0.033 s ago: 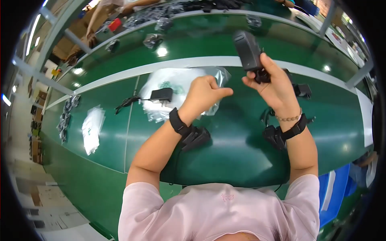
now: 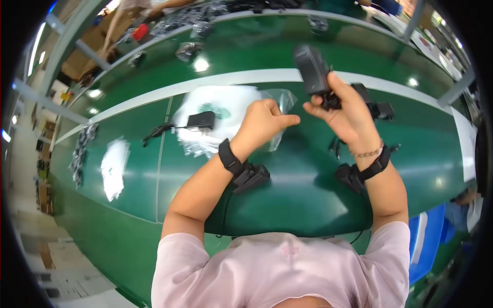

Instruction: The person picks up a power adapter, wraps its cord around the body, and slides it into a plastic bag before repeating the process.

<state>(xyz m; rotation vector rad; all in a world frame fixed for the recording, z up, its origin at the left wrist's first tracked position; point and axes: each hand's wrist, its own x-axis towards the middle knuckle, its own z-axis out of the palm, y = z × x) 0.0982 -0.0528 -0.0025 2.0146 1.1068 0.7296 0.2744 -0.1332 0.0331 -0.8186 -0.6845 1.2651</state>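
Observation:
My right hand (image 2: 349, 110) grips a black power adapter (image 2: 312, 69), raised above the green bench, with its bundled cord (image 2: 330, 101) in the fingers. My left hand (image 2: 264, 123) is closed in a pinch on a clear plastic bag (image 2: 282, 102), part of which shows beyond the knuckles. Left of that hand lies a pile of clear bags (image 2: 233, 97) with green print. Another black adapter (image 2: 201, 120) rests on the pile, its cord trailing left. More black adapters (image 2: 382, 111) lie behind and beside my right hand, partly hidden by it.
A smaller stack of bags (image 2: 115, 169) and a row of wrapped dark items (image 2: 82, 154) lie at the left. Across a white ledge (image 2: 215, 78), the far green surface holds bagged items (image 2: 188, 51). A blue bin (image 2: 429, 241) stands at lower right; a person's arm shows at top left.
The adapter in my right hand is slightly lower and nearer my left hand. The whole view has shifted a little; both grips look the same.

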